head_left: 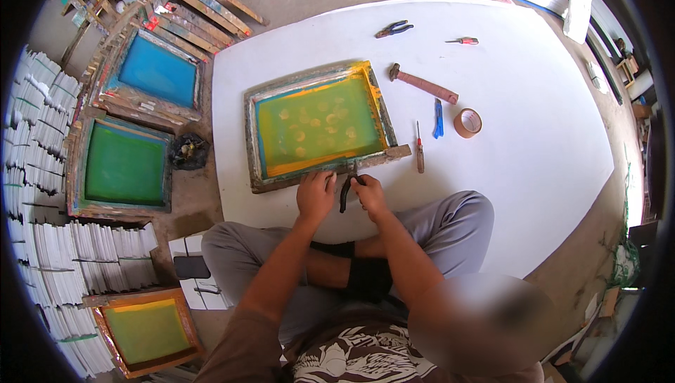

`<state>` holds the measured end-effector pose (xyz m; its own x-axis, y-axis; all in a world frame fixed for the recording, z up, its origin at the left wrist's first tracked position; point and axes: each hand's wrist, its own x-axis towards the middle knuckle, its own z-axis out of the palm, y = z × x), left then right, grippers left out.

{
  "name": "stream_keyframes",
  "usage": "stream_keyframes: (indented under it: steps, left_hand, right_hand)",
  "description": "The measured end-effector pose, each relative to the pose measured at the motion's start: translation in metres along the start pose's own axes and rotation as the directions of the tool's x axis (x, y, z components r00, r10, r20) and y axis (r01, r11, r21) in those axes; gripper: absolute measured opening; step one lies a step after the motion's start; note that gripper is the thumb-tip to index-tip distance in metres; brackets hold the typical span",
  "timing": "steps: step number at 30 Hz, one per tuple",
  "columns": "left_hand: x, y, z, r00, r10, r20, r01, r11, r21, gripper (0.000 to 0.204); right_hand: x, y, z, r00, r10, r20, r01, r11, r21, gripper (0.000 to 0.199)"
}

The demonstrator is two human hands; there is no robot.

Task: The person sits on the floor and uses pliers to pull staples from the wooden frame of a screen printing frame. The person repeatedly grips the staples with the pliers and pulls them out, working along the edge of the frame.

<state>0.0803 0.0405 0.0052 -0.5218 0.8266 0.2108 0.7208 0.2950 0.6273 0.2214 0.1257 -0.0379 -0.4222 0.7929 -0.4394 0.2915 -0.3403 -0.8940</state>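
A wooden screen-printing frame (254,137) with yellow-green mesh lies on the white board in front of my crossed legs. My left hand (316,195) is closed on its near rail, thumb and fingers at the wood. My right hand (368,195) grips one handle of black-handled pliers (344,193). The other handle stands apart, outside my fingers. The pliers' jaws are at the near rail, right of my left hand; what they bite on is too small to make out. Along that rail a wooden strip (397,152) sticks out past the right corner.
Right of the frame lie a screwdriver (420,147), a blue cutter (439,119), brown tape (467,123), a hammer (425,85), another screwdriver (464,41) and other pliers (394,29). Blue (158,70) and green screens (125,165) and paper stacks (105,256) stand left.
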Motion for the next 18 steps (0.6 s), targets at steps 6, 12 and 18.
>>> stream_keyframes:
  steps: [6, 12, 18]
  left_hand:
    - [0.037, -0.007, 0.022, 0.976, 0.198, 0.096, -0.215, 0.95, 0.225, 0.014]
    - [0.046, -0.022, 0.03, 0.954, 0.246, 0.171, -0.285, 0.92, 0.268, 0.011]
    - [0.052, -0.042, 0.038, 0.903, 0.334, 0.271, -0.416, 0.841, 0.347, 0.01]
  right_hand:
    - [0.002, 0.003, -0.013, 0.992, 0.119, -0.035, -0.115, 0.987, 0.108, 0.023]
    - [-0.002, 0.003, -0.018, 0.996, 0.093, 0.001, -0.092, 0.984, 0.154, 0.022]
    - [0.009, 0.021, -0.014, 0.993, 0.118, -0.02, -0.116, 0.989, 0.092, 0.022]
